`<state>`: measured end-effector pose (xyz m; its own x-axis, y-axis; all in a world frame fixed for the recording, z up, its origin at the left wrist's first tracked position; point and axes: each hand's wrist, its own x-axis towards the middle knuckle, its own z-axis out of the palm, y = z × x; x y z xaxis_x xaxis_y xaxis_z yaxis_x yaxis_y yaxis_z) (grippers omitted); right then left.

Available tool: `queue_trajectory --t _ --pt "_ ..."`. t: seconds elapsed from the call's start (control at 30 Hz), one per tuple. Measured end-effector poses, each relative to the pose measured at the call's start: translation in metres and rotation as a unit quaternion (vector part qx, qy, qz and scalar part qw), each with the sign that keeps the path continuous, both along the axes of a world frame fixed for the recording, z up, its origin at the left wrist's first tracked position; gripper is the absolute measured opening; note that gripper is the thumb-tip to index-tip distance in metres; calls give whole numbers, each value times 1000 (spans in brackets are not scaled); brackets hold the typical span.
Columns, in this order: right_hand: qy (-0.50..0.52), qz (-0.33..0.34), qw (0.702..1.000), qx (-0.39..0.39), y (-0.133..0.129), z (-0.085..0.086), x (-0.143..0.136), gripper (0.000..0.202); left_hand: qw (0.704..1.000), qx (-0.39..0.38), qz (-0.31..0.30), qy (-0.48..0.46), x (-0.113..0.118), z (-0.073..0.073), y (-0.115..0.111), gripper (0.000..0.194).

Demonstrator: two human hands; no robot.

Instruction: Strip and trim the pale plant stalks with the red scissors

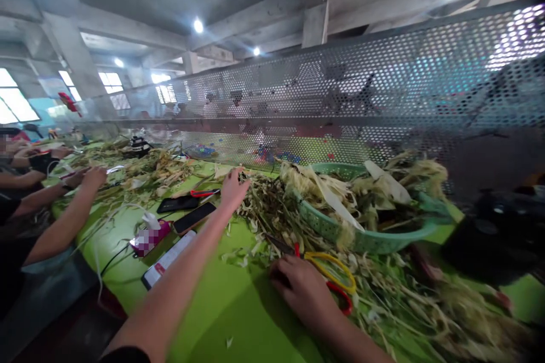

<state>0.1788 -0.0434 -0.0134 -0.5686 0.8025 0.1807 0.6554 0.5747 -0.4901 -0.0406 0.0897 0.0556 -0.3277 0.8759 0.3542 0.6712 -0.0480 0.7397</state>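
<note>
My left hand (234,186) reaches out to the near-left edge of a heap of dry husk scraps (266,198). Its thumb and a finger look apart, and nothing shows between them. My right hand (300,289) is low over the green table, its fingers curled in; what they hold, if anything, is hidden. Right beside it are scissors with yellow and red handles (332,269), partly covered by the hand, their dark blades pointing away to the left. Behind them stands a green plastic basket (366,241) piled with pale corn husks (327,190) and silk.
Phones (195,218) lie left of my left forearm, near a purple box (151,237) and red-handled scissors (204,193). A perforated metal screen (272,108) runs along the table's back. Co-workers' arms (63,221) are at left. A dark object (489,238) is at right.
</note>
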Motion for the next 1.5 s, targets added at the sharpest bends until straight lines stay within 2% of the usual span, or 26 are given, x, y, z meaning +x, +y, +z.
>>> queue_trajectory --t 0.07,0.17,0.23,0.3,0.5,0.67,0.8,0.9,0.97,1.03,1.17,1.37,1.5 --pt "-8 3 1000 3 1 -1 0 15 995 -60 -21 79 10 -26 -13 59" --pt "-8 4 1000 2 1 -2 0 16 979 -141 -66 129 27 -57 -21 72" --pt "-3 8 1000 2 2 -3 0 15 973 -158 -67 157 33 -69 -17 73" --pt "1 13 1000 4 2 -5 0 14 969 -156 -60 180 34 -74 -9 72" --pt "-14 18 1000 10 4 -5 -1 12 964 -155 -59 206 26 -73 17 67" --pt "-9 24 1000 14 2 -5 0 15 964 -173 -55 194 26 -63 21 69" --pt "-13 25 999 18 2 -3 1 16 970 -164 -61 169 25 -51 4 75" --pt "-15 24 999 23 2 -3 0 18 971 -135 -87 178 27 -48 -17 67" --pt "-16 24 999 25 1 -2 0 18 967 -122 -106 195 30 -50 -31 62" --pt "-18 23 999 24 1 -1 -1 18 957 -118 -154 217 36 -55 -43 54" --pt "-28 18 999 21 0 -1 -1 19 941 -108 -220 235 47 -64 -58 44" --pt "-28 22 999 21 1 -1 -1 20 968 -44 -177 174 42 -62 -62 13" --pt "-23 20 999 23 1 -2 -1 20 983 -12 -156 93 30 -59 -58 6"
